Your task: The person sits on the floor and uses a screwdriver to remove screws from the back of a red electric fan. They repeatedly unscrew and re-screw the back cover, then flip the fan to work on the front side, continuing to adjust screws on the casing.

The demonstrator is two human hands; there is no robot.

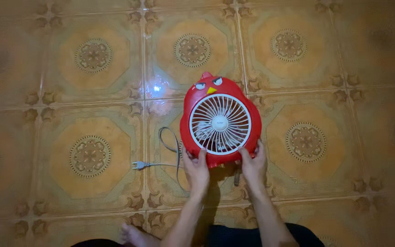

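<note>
A small red fan [196, 103] shaped like a cartoon bird, with a round white grille [220, 124], is held face-up over the tiled floor. My left hand [196, 169] grips its lower left edge, thumb on the front. Gripping the lower right edge is my right hand [253, 163], its fingers touching the grille's rim. A grey cord [166, 142] runs from the fan's left side and ends in a plug [139, 165] lying on the floor.
Patterned orange-brown floor tiles [90, 155] lie all around. A bright light reflection [157, 86] shows on the tile just left of the fan's top. My bare foot [133, 235] and dark-clothed legs [252, 235] are at the bottom edge.
</note>
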